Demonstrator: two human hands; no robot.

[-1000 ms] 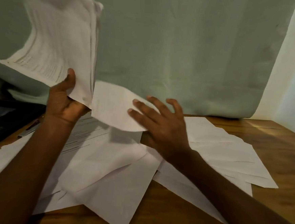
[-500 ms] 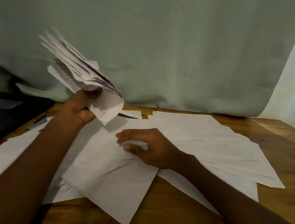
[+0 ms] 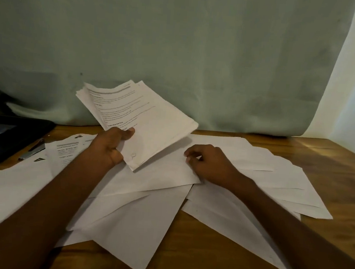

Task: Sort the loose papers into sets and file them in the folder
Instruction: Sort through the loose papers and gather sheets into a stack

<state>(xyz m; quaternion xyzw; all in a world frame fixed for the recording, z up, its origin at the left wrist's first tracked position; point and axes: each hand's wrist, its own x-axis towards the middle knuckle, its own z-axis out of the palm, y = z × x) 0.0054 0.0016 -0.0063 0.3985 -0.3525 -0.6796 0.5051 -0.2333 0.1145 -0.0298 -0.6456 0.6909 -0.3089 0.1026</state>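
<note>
Head view, down over table

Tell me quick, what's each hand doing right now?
Left hand: holding the stack of papers above the table.
Right hand: fingers curled, pinching the edge of a loose sheet on the table.

Left hand raised, gripping (thumb on top); right hand curled, low

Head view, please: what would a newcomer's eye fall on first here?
The printed stack stands out, gripped by the left hand and raised above the wooden table. Below it, loose white sheets sprawl overlapping, and the right hand pinches one sheet's edge. A dark folder lies far left.
</note>
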